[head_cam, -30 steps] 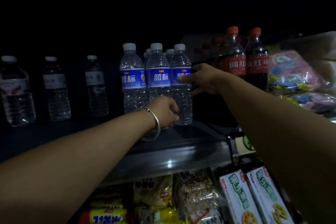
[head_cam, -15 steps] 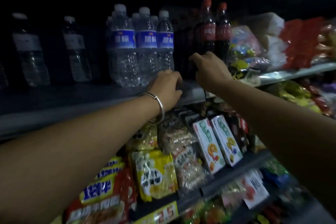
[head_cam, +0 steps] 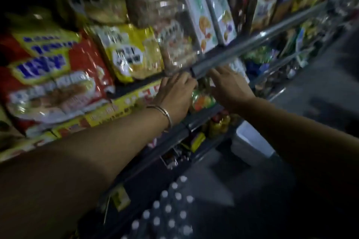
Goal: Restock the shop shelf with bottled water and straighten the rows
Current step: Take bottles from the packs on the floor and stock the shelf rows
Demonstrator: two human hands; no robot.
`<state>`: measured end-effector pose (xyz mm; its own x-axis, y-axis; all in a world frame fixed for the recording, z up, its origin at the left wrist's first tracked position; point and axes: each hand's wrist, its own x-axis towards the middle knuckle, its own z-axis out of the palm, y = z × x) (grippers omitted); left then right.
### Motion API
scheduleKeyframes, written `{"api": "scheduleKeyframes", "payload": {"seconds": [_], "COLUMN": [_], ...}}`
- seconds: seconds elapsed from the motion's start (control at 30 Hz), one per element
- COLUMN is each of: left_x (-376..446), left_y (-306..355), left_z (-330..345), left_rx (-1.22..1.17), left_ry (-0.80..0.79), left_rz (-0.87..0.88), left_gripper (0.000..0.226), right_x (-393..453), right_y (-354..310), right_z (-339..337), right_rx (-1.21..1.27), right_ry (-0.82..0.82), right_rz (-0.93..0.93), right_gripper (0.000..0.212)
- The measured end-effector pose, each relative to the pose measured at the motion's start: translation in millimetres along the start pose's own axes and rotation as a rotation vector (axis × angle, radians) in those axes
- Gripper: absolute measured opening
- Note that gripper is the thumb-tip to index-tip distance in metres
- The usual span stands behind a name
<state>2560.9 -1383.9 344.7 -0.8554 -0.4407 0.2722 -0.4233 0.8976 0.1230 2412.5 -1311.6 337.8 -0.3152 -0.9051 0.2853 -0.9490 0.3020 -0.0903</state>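
Nearest, the shrink-wrapped pack of white-capped water bottles point(head_cam: 167, 213) sits low on the floor, while farther up the left hand point(head_cam: 174, 95) and right hand point(head_cam: 229, 85), fingers loosely spread and empty, could knock the blurred snack packets point(head_cam: 134, 54).

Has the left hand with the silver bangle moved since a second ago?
Yes. The left hand has dropped from the water-bottle shelf, past the yellow snack packets, to the grey shelf rail below them.

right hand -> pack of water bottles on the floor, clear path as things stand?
Probably yes. The right hand is open and holds nothing, out at the snack shelf rail. The pack of water bottles sits low in front, caps up, and nothing lies over it. It just needs a reach down.
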Motion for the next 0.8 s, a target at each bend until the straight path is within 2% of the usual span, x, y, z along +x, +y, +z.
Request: {"api": "scheduleKeyframes", "payload": {"seconds": [0.1, 0.37, 0.5, 0.57, 0.67, 0.8], "left_x": [-32.9, -140.2, -182.7, -198.2, -214.6, -224.9], "left_y": [-15.5, -60.9, -71.4, -73.1, -74.6, -76.3], "left_z": [94.1, 353.2, 454.9, 496.1, 545.0, 585.9], "left_rx": [-0.022, -0.102, -0.127, -0.126, -0.115, -0.099], "left_ry": [-0.164, -0.53, -0.624, -0.65, -0.661, -0.631], "left_rz": [-0.001, -0.17, -0.217, -0.225, -0.203, -0.16], "left_gripper": [0.04, 0.039, 0.044, 0.043, 0.04, 0.037], "right_x": [-35.9, -138.2, -188.1, -212.2, -241.0, -260.7], "right_y": [6.2, 6.0, 14.0, 18.8, 21.8, 19.2], "right_z": [104.6, 375.9, 488.0, 534.3, 590.8, 636.6], "right_rx": [0.072, 0.161, 0.19, 0.209, 0.287, 0.409], "right_ry": [-0.15, -0.589, -0.849, -0.958, -1.026, -0.941], "right_rz": [0.041, 0.09, 0.119, 0.118, 0.164, 0.21], "right_gripper": [0.041, 0.046, 0.051, 0.065, 0.087, 0.087]}}
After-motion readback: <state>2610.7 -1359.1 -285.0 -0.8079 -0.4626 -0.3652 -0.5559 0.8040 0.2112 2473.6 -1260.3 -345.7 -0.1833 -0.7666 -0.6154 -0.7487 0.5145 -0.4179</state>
